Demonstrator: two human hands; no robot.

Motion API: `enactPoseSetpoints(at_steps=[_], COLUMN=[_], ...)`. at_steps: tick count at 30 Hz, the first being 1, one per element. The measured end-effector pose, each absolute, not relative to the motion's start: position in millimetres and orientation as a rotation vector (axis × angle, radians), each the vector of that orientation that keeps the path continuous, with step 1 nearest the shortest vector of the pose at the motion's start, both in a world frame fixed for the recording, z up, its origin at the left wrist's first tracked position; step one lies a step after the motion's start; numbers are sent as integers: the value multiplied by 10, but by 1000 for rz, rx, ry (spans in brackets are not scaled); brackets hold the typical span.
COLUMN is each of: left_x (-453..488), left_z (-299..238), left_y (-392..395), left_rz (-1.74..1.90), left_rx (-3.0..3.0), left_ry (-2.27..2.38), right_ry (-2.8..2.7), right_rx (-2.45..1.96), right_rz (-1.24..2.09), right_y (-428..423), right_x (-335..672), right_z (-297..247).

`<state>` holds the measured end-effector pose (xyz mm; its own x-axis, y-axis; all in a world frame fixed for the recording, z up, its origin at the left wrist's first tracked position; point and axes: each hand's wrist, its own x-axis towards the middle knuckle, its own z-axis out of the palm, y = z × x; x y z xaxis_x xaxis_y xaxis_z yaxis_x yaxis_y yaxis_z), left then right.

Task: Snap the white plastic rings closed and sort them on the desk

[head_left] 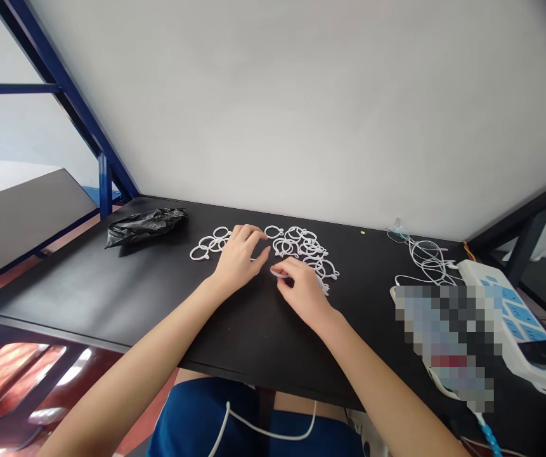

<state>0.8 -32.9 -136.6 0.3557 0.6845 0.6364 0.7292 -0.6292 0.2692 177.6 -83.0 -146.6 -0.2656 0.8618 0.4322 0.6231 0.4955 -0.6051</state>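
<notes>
Head view: right hand point(304, 292) pinches a white ring point(278, 273); ring pile point(308, 247) lies just beyond its fingertips; left hand point(239, 260) rests loosely open.

Plastic rings point(301, 247): white, no pattern. Tabletop point(158, 298): matte black. Crumpled bag point(146, 225): glossy black. Frame struts point(63, 82): blue. Wall point(301, 95): plain white. Cable tangle point(425, 254): white. Power strip point(505, 304): white with blue patches. Shorts point(196, 419): solid blue. Floor point(70, 238): reddish.

The rings point(301, 247) look like smooth white plastic on a matt black tabletop point(111, 292). The crumpled black bag point(145, 226) is glossy plastic film. The frame point(63, 82) is blue-painted metal.
</notes>
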Motion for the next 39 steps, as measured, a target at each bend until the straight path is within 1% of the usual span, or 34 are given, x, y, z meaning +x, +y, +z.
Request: enactPoseSetpoints(at_steps=[4, 6, 10, 16, 22, 29, 32, 36, 39], left_x=[48, 54, 59, 22, 40, 78, 93, 107, 97], left_z=[-1301, -1281, -1273, -1292, -1298, -1370, -1412, -1423, -1401], left_y=[-379, -395, -423, -431, -467, -469, -442, -408, -392], left_rz=[-1214, -1223, -1273, -1278, -1241, -1313, -1424, -1646, -1660], left_rx=[-2645, -2673, -2746, -2790, -2773, -2702, -2586, -2253, -2128], left_ry=[-1068, -1018, -984, -993, -1008, -1000, -1004, -1050, -1038], right_ry=[-1778, -1672, -1479, -1272, -1149, -1110, -1047, -959, -901], right_rx=[-1228, -1243, -1280, -1161, -1100, -1112, -1130, -1173, -1163], right_rz=[296, 302, 501, 894, 1057, 1204, 1244, 1392, 1520], right_y=[-801, -786, -768, -769, -783, -803, -802, -804, -811], right_x=[1809, 1827, 1835, 1814, 1806, 1774, 1772, 1783, 1785], right_z=[-1429, -1407, -1367, -1314, -1266, -1214, -1203, -1183, -1154])
